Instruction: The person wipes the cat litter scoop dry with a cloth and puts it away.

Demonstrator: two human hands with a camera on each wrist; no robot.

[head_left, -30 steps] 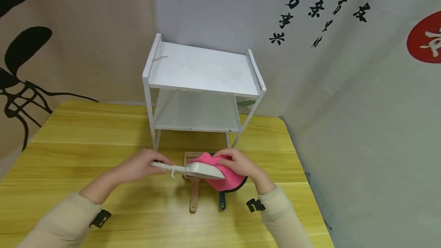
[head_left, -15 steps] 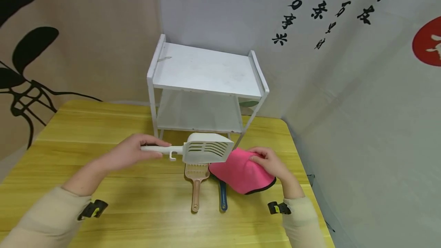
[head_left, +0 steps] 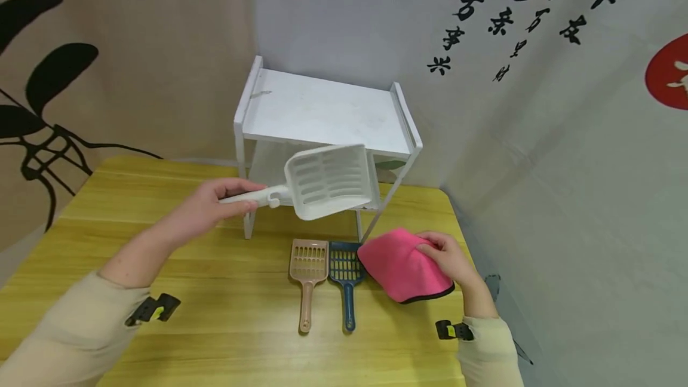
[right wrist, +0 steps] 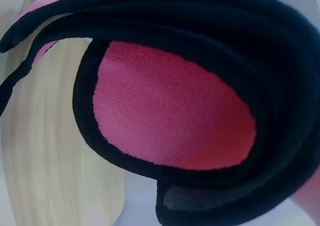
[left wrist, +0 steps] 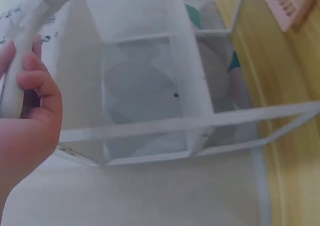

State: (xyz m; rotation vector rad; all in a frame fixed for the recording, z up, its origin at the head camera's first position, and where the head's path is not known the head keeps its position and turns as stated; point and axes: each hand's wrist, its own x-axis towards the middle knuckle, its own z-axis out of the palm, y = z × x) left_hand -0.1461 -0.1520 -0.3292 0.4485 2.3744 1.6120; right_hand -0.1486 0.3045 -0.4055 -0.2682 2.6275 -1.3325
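My left hand (head_left: 217, 205) grips the handle of a white slotted litter scoop (head_left: 330, 181), raised in front of the shelf with its slotted face turned toward the head camera. In the left wrist view the fingers curl round the white handle (left wrist: 16, 80). My right hand (head_left: 446, 255) pinches a pink cloth (head_left: 403, 267) with black edging over the table's right side. Folds of that cloth (right wrist: 170, 105) fill most of the right wrist view and hide the fingers there. A beige litter scoop (head_left: 309, 261) and a dark blue one (head_left: 346, 264) lie side by side on the table, handles toward me.
A white two-tier shelf (head_left: 328, 112) stands at the back of the yellow wood-grain table (head_left: 161, 232). Its lower tier is partly hidden behind the white scoop. Behind and to the right hang wall cloths (head_left: 564, 166) with black characters.
The white scoop has risen away from the cloth and tipped so its slotted face shows. My right hand has carried the pink cloth rightward, uncovering the blue scoop.
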